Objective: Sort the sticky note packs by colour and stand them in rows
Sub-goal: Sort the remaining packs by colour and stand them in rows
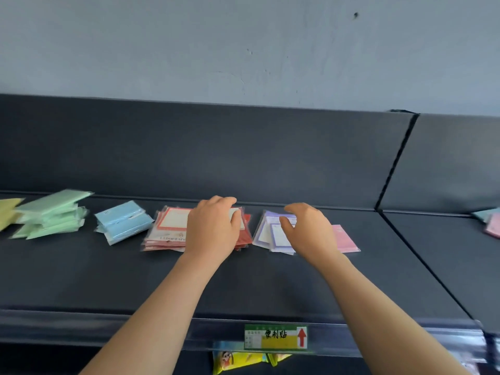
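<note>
Piles of sticky note packs lie flat on a dark shelf (243,280). From the left: a yellow pack (8,212), a green pile (51,215), a blue pile (123,221), a red pile (169,230), a purple pile (266,235) and a pink pack (343,239). My left hand (213,228) rests on the red pile, fingers curled over its far edge and the thumb at a pack's right side. My right hand (308,230) hovers over the purple pile with loosely bent fingers and the thumb near the top pack; it covers part of the pink pack.
A dark back panel rises behind the shelf. A seam (422,255) divides it from the neighbouring shelf, where more pink and teal packs (491,221) lie at the right edge. A green and yellow price label (276,336) sits on the front rail, above a yellow packet (238,359).
</note>
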The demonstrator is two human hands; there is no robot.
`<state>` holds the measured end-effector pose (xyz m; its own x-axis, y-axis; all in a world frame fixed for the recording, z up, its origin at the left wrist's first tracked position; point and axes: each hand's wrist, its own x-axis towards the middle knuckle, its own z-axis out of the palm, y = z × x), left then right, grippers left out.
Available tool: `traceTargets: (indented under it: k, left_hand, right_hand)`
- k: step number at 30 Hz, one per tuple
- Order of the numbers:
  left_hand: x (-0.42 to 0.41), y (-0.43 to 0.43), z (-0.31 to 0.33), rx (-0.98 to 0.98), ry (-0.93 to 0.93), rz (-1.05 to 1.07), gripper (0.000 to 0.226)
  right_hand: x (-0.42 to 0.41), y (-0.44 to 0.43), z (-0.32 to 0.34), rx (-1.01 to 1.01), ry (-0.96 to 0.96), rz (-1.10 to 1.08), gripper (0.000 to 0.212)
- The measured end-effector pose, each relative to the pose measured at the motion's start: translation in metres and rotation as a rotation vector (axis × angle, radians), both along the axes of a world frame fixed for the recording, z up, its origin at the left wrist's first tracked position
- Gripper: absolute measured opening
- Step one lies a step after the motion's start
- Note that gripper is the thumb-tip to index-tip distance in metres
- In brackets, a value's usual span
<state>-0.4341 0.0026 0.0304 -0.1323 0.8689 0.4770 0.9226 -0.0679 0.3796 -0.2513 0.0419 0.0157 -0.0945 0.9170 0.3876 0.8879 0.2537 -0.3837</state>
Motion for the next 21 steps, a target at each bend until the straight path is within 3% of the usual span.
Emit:
traceTargets:
  k: [21]
  left_hand:
    - [0.34,0.004,-0.021,-0.091,-0.062,-0.259,0.035]
  right_hand:
    - [0.341,-0.031,-0.008,-0.054,-0.114,-0.192,0.035]
